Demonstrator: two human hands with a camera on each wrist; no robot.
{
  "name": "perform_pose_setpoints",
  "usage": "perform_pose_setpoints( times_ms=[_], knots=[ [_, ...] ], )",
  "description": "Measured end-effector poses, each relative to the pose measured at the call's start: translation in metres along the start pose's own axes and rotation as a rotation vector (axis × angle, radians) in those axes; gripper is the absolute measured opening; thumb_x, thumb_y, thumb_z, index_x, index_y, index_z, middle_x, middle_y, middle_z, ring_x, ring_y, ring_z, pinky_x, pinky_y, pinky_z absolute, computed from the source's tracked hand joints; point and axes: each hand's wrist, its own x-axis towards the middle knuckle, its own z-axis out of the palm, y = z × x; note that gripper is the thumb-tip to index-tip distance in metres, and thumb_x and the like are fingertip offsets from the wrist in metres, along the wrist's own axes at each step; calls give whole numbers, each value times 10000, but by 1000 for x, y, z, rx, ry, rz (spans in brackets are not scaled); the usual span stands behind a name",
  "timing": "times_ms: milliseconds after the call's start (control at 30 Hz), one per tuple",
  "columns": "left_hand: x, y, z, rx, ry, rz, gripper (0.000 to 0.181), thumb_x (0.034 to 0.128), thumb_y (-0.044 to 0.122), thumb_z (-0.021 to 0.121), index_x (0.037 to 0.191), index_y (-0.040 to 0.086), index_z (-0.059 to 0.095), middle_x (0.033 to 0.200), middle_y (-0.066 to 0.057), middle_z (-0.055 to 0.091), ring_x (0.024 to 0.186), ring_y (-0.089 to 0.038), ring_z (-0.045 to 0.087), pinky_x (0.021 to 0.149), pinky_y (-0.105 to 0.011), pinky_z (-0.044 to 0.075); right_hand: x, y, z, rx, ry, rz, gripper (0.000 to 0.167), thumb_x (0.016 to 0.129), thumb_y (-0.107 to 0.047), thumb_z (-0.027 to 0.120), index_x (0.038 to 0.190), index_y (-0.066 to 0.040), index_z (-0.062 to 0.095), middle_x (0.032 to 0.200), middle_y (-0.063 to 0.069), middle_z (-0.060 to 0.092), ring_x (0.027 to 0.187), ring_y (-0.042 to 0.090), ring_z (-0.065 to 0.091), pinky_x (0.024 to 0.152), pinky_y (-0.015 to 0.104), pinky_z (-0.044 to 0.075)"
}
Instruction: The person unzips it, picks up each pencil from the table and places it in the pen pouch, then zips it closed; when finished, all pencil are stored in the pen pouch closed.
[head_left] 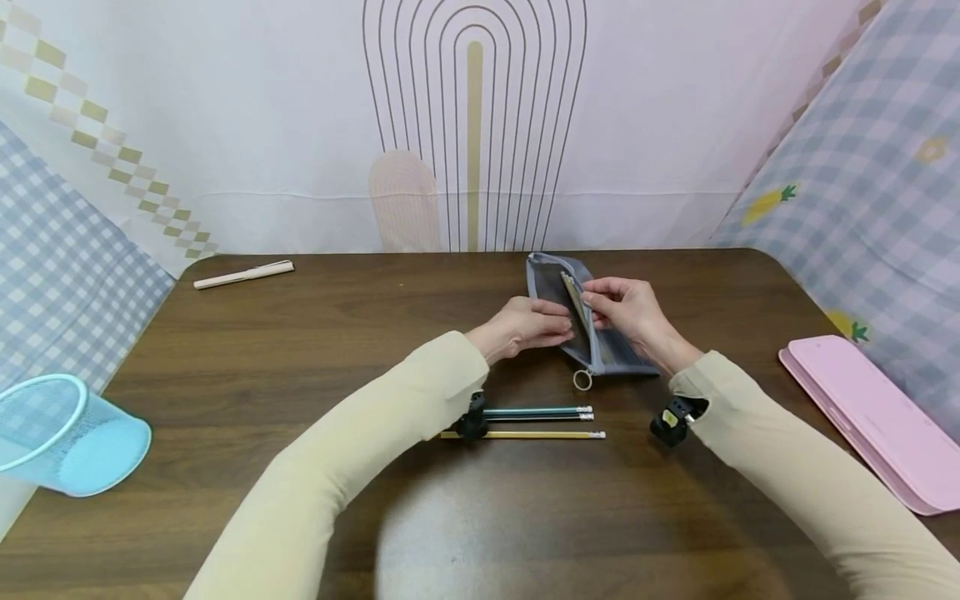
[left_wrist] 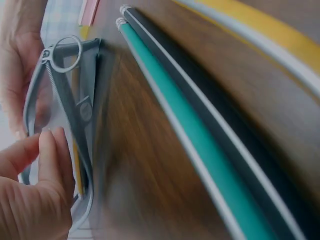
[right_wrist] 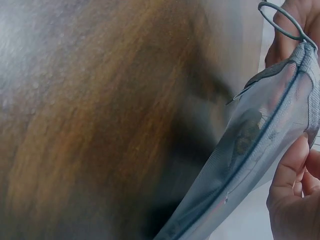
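Observation:
A grey-blue mesh pencil pouch (head_left: pixel 622 354) with a zip and a ring (head_left: pixel 582 380) gapes between both hands. My left hand (head_left: pixel 525 327) holds the left side of its mouth, fingers fairly straight; in the left wrist view the fingertips (left_wrist: pixel 47 145) meet near the rim. On the opposite side, my right hand (head_left: pixel 628 308) pinches the rim, thumb against the mesh in the right wrist view. Inside the pouch lie slim pencils (head_left: pixel 576 298), partly hidden. Below my left wrist rest a green pencil (left_wrist: pixel 165 100), a black pencil (left_wrist: pixel 200 95) and a yellow pencil (head_left: pixel 540 435).
A blue mesh pen cup (head_left: pixel 105 450) lies on its side at the left. A white pen (head_left: pixel 243 275) sits at the far left of the brown table (head_left: pixel 337 333). The pink case (head_left: pixel 877 417) is on the right edge. Patterned cloth hangs behind.

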Motion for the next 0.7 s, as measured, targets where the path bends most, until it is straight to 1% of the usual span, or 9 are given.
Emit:
perform_pose_setpoints(
  times_ms=[67,167,233,333,400,467,567,700],
  knots=[
    [-9,-1,-11,78,-72,-7,373,911,-32,563,1279,-69,519,1250,-261,563,1065,-266,624,954,-339,486,0,0,0,6,7,-2,340,940,-82,563,1225,102,535,735,-88,576,585,7,547,562,148,526],
    [-24,-6,-29,246,-195,-42,338,903,-19,581,1238,-58,551,1217,-235,591,912,-177,650,930,-330,508,0,0,0,14,16,-1,345,934,-76,571,1220,112,533,726,-98,577,576,8,541,551,148,522],
    [-33,-11,-39,358,-272,-68,331,891,-19,598,1217,-62,560,1158,-209,630,844,-127,642,890,-305,529,-1,0,0,22,18,-3,355,930,-71,575,1223,124,525,721,-103,577,571,7,537,543,147,518],
    [-45,-18,-51,519,-352,-83,316,872,-14,629,1180,-66,582,1014,-124,691,796,-83,634,812,-249,547,0,0,-1,20,18,-1,364,929,-69,576,1230,128,519,722,-107,578,570,5,537,542,144,516],
    [-51,-23,-57,588,-391,-60,304,854,-26,648,1148,-82,595,941,-82,698,777,-68,626,774,-220,545,0,1,-1,13,22,4,357,931,-69,573,1230,120,524,726,-105,577,570,4,536,545,142,517],
    [-55,-26,-60,645,-417,-13,286,838,-33,664,1113,-87,608,900,-57,690,768,-65,623,754,-208,543,0,1,-1,6,23,11,355,934,-73,570,1232,114,526,731,-103,577,571,5,539,549,142,519],
    [-58,-29,-63,683,-440,47,276,811,-64,677,1079,-94,618,890,-77,683,773,-78,627,756,-212,544,-1,1,-2,4,24,17,354,936,-74,567,1236,109,524,731,-101,578,571,6,541,549,142,519],
    [-60,-30,-65,718,-450,84,279,790,-88,684,1063,-95,622,898,-107,681,787,-95,637,769,-224,548,-1,1,-3,9,26,12,357,935,-69,565,1236,117,518,720,-110,580,567,2,541,541,140,515]
  ],
)
